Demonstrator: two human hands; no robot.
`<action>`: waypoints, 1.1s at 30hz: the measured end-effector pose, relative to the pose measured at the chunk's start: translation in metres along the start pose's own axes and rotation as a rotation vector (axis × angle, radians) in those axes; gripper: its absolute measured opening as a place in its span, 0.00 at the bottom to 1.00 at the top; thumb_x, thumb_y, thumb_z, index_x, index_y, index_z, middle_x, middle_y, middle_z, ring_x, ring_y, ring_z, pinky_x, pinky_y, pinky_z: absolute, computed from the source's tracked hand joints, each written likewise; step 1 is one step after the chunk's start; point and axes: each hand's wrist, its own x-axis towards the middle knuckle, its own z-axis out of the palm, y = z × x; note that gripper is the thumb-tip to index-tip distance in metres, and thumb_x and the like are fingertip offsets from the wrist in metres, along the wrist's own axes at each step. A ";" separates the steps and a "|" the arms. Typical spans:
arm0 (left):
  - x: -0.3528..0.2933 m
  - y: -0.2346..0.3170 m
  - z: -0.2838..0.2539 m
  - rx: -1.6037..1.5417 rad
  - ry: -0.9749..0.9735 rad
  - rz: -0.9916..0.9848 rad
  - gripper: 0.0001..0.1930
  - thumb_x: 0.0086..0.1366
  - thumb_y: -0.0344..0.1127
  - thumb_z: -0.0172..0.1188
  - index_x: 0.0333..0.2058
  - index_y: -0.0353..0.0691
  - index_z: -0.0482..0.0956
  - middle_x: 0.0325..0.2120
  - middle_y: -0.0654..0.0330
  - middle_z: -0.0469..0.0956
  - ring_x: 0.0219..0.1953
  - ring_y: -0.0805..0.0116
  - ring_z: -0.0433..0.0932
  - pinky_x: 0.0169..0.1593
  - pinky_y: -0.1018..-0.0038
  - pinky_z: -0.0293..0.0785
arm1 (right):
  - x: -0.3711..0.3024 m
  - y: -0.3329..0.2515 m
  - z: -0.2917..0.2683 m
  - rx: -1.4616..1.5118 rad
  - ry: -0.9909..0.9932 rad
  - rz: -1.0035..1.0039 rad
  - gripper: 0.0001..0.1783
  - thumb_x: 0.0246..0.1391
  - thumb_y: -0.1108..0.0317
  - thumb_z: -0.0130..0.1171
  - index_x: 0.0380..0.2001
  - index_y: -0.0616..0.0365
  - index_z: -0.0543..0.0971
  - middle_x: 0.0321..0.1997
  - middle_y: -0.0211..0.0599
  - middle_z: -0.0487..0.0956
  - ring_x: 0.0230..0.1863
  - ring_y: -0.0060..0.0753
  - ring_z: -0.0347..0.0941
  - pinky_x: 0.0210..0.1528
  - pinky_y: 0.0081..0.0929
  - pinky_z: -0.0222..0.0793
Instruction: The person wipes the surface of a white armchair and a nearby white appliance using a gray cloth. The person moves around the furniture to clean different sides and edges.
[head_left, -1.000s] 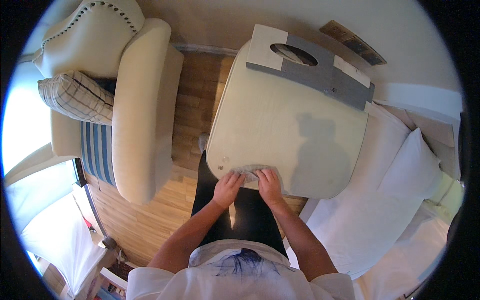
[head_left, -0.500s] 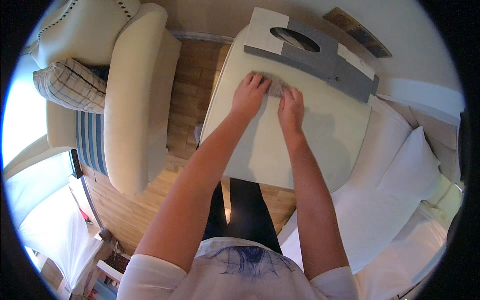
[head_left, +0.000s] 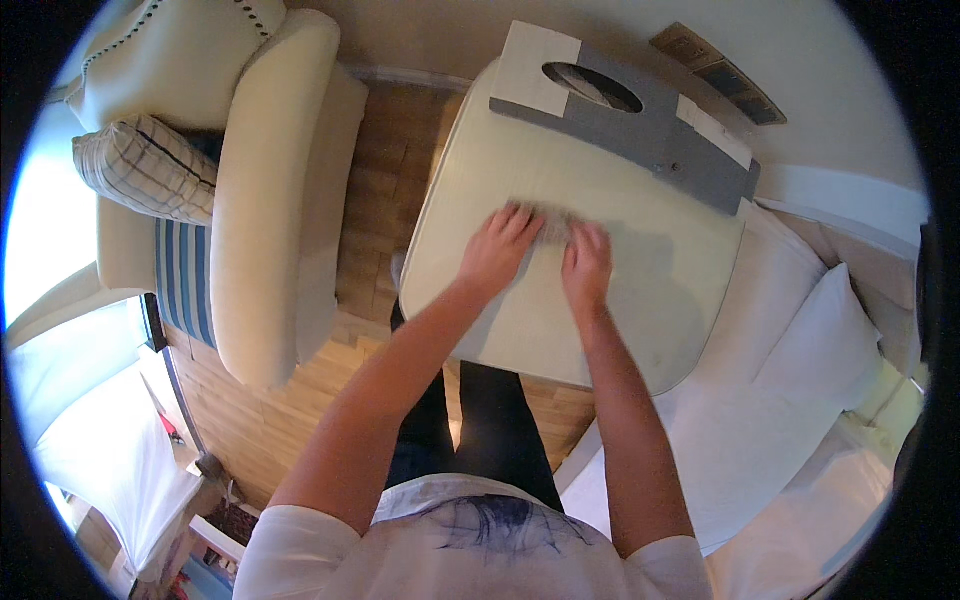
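A small grey cloth [head_left: 554, 227] lies bunched on the pale cream table top [head_left: 640, 335]. My left hand [head_left: 498, 250] has its fingers pressed over the cloth's left end, gripping it against the surface. At the right end, my right hand [head_left: 588, 262] pinches the cloth, its fingertips slightly blurred by motion. Part of the cloth is hidden beneath my fingers.
Along the table's far edge stands a grey and white box [head_left: 650, 148] with an oval opening. A cream sofa [head_left: 275, 200] with a checked cushion [head_left: 150, 168] is on the left. White bedding [head_left: 730, 440] adjoins the table's right side.
Both hands have drawn the cloth toward me across the table, away from the box. Each hand still keeps hold of its end.
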 end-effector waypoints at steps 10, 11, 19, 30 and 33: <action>0.051 -0.002 0.005 -0.086 0.099 -0.052 0.23 0.55 0.29 0.51 0.53 0.46 0.71 0.51 0.58 0.68 0.56 0.56 0.64 0.58 0.65 0.64 | 0.033 0.001 0.004 -0.068 0.039 -0.038 0.15 0.47 0.77 0.52 0.41 0.64 0.75 0.41 0.47 0.73 0.44 0.51 0.67 0.46 0.42 0.65; 0.029 0.002 0.005 -0.092 0.080 -0.050 0.24 0.55 0.29 0.51 0.53 0.46 0.71 0.50 0.58 0.69 0.55 0.55 0.65 0.58 0.65 0.64 | 0.011 -0.002 0.004 -0.039 0.025 -0.032 0.15 0.46 0.77 0.52 0.40 0.64 0.75 0.42 0.47 0.73 0.43 0.52 0.68 0.45 0.42 0.66; -0.075 -0.012 -0.004 -0.037 0.032 0.093 0.23 0.54 0.31 0.51 0.51 0.48 0.73 0.49 0.59 0.69 0.54 0.56 0.66 0.57 0.64 0.65 | -0.053 -0.035 0.002 0.027 -0.101 -0.100 0.13 0.47 0.78 0.53 0.39 0.63 0.76 0.40 0.45 0.74 0.42 0.49 0.70 0.45 0.40 0.67; 0.072 -0.076 -0.018 -0.027 0.169 0.000 0.23 0.54 0.29 0.50 0.51 0.47 0.72 0.52 0.58 0.68 0.57 0.57 0.65 0.58 0.66 0.64 | 0.096 -0.044 0.047 -0.064 0.145 0.014 0.17 0.46 0.79 0.53 0.43 0.63 0.74 0.43 0.44 0.72 0.46 0.49 0.67 0.49 0.40 0.65; 0.030 -0.073 -0.016 -0.062 0.159 -0.041 0.23 0.53 0.29 0.51 0.51 0.48 0.73 0.50 0.58 0.70 0.56 0.55 0.66 0.58 0.65 0.64 | 0.058 -0.059 0.051 -0.087 0.024 0.011 0.19 0.45 0.80 0.53 0.44 0.64 0.74 0.43 0.45 0.72 0.46 0.50 0.67 0.50 0.41 0.65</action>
